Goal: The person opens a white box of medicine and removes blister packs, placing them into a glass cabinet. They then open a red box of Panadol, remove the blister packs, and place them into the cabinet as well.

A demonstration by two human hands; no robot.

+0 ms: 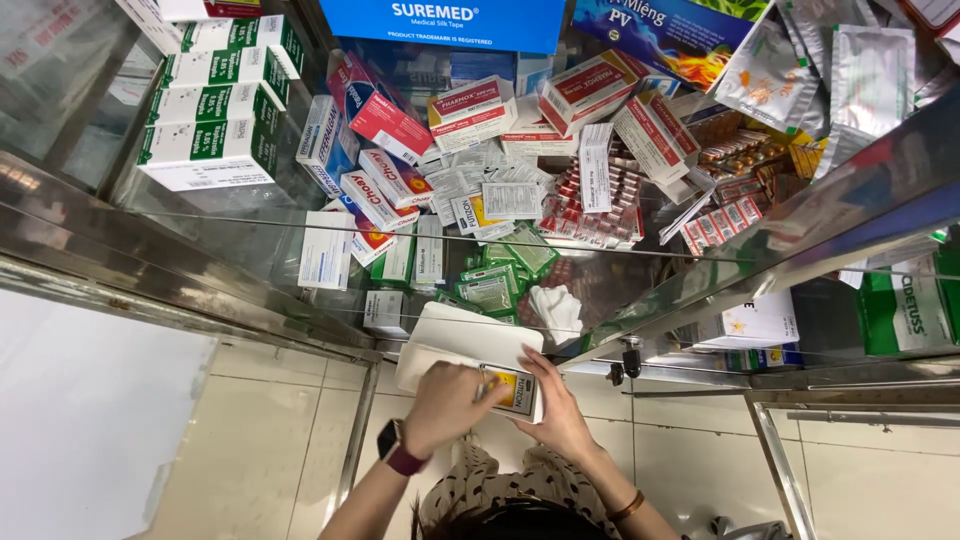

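Two hands on one little box, that's pretty much our whole head view. Our left hand [445,405], smartwatch [398,452] on the wrist, is curled over the box's [512,389] left end, fingers wrapped on top of it. Our right hand [558,415], thin bracelet [628,506] on that wrist, cups it from 3 o'clock with the thumb along the edge. The box is white with a yellow panel, sitting around 6 o'clock in the frame, right over a white tray [470,335] that touches it at 12 o'clock. Up past that is the glass cabinet [250,260], packed with loose medicine boxes [470,110] and red blister packs [590,205]. At 10 o'clock we've got a neat stack of green-and-white boxes [210,125].
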